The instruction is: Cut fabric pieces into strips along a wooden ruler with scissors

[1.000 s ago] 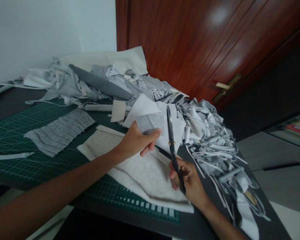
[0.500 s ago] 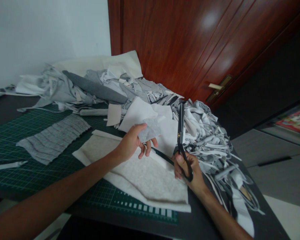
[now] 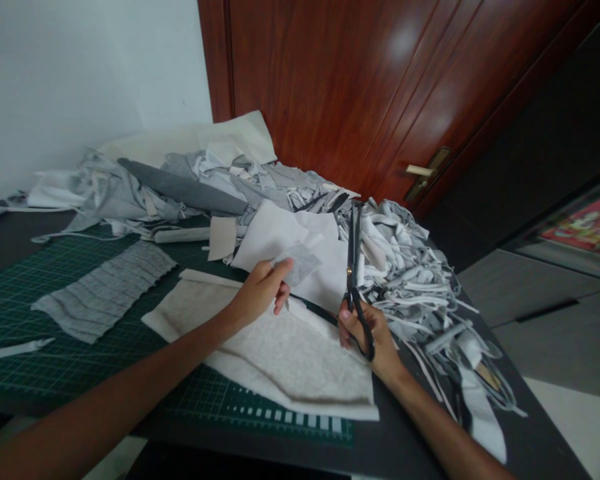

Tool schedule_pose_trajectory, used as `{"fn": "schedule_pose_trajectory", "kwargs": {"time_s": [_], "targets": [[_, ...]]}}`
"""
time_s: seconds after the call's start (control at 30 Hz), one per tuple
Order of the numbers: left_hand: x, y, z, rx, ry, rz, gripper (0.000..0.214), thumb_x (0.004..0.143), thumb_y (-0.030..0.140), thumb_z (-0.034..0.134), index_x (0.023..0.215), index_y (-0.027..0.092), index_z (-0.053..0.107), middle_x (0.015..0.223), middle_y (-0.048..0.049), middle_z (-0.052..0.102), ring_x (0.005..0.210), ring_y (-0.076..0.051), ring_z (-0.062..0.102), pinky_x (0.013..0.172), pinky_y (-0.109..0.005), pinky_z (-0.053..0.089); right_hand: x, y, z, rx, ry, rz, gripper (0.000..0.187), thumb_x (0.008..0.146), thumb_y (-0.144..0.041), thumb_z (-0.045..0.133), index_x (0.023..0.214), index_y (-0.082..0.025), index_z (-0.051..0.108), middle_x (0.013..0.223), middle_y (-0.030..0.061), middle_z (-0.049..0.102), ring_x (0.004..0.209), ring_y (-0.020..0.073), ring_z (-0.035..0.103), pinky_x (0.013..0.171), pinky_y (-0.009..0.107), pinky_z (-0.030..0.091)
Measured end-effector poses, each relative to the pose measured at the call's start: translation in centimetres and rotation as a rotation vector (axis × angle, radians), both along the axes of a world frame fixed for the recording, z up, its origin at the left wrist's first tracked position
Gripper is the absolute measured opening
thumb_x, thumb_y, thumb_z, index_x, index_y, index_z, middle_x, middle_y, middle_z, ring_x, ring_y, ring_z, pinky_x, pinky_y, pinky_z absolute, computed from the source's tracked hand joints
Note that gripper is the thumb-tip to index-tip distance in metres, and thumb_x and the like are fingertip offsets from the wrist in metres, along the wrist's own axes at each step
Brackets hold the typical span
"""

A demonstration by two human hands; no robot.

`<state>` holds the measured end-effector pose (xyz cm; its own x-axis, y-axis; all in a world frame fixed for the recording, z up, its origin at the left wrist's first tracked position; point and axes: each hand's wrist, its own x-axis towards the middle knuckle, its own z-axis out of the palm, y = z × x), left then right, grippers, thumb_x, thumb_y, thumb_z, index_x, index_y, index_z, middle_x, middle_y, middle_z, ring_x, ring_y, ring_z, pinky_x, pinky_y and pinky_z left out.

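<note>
Between thumb and fingers, my left hand (image 3: 263, 290) pinches a small light-grey fabric piece (image 3: 304, 265) above white sheets (image 3: 267, 230). My right hand (image 3: 373, 337) is closed round the handles of black scissors (image 3: 351, 267). Their blades point away from me and look nearly together. Beneath both hands lies a larger beige-grey fabric piece (image 3: 290, 367) with folded edges. It rests partly on a green cutting mat (image 3: 180, 397). To the left, a striped grey fabric piece (image 3: 105, 290) lies flat on the mat.
Grey and white fabric scraps (image 3: 405, 267) are heaped along the table's back and right side. A white strip (image 3: 17, 348) lies at the left. Behind the table stand a white wall (image 3: 90, 67) and a reddish wooden door (image 3: 320, 87) with a metal handle (image 3: 423, 172).
My left hand's fingers have curled in, and the small grey piece has turned in its grip. The scissors and right hand appear slightly further left as the whole view shifts.
</note>
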<state>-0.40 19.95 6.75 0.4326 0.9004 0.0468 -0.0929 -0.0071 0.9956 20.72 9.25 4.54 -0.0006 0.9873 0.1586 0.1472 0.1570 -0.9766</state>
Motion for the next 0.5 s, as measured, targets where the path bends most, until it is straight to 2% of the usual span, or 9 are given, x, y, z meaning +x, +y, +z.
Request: {"fn": "schedule_pose_trajectory", "kwargs": {"time_s": [0.17,0.3,0.4,0.5], "targets": [[0.1,-0.5,0.6,-0.027,-0.031,-0.086,0.039,0.081,0.052,0.073,0.076,0.018,0.055,0.054,0.0058,0.058,0.035,-0.009,0.052,0.033,-0.02,0.042,-0.5,0.1,0.4,-0.009,-0.034,-0.065,0.046,0.087,-0.064,0.07,0.078,-0.021,0.057,0.054,-0.0057,0.052,0.043,0.0098,0.046,0.044,0.022,0.036],[0.6,-1.1,0.2,-0.054,-0.035,-0.153,0.036,0.079,0.045,0.078,0.09,0.014,0.064,0.078,-0.0042,0.075,0.057,-0.014,0.07,0.043,-0.02,0.053,-0.9,0.4,0.7,-0.018,0.005,-0.104,0.047,0.081,-0.064,0.076,0.078,-0.02,0.058,0.059,-0.0042,0.055,0.046,0.0089,0.044,0.043,0.022,0.036],[1.0,-1.6,-0.5,-0.048,-0.005,-0.225,0.035,0.081,0.043,0.077,0.098,0.014,0.069,0.087,-0.0085,0.078,0.075,-0.019,0.075,0.052,-0.021,0.057,-0.9,0.6,0.9,-0.039,0.062,-0.098,0.046,0.079,-0.063,0.078,0.083,-0.019,0.062,0.062,-0.0029,0.06,0.046,0.0087,0.044,0.044,0.022,0.037],[1.2,-2.3,-0.8,-0.013,0.031,-0.278,0.03,0.081,0.041,0.077,0.093,0.014,0.073,0.084,-0.0069,0.076,0.073,-0.018,0.072,0.052,-0.021,0.057,-0.8,0.7,1.0,-0.071,0.094,-0.105,0.046,0.078,-0.062,0.078,0.087,-0.019,0.064,0.06,-0.0032,0.061,0.044,0.009,0.045,0.043,0.022,0.037]]}}
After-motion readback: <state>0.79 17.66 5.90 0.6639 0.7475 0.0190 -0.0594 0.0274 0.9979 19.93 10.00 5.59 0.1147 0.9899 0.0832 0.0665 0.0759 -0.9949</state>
